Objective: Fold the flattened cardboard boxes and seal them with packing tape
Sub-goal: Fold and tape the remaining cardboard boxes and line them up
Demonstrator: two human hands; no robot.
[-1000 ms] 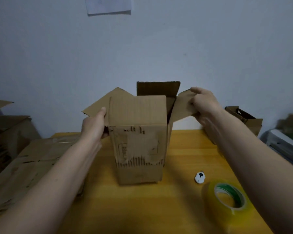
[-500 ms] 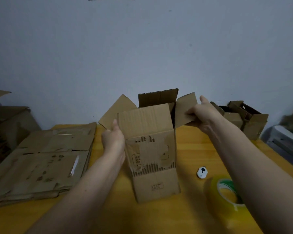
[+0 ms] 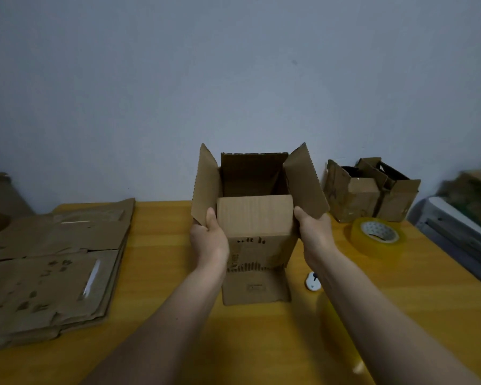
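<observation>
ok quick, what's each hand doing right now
Left hand: grips the left side of the cardboard box.
Right hand: grips the box's right side.

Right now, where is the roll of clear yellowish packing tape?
The roll of clear yellowish packing tape lies flat on the wooden table's right side, just right of the right hand, in front of two small open cardboard boxes.

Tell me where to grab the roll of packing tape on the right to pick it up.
The tape roll lies flat on the table with its open core facing up. Come from above with the right hand, thumb inside the core, fingers over the outer rim nearest you. It has clear space there.
</observation>
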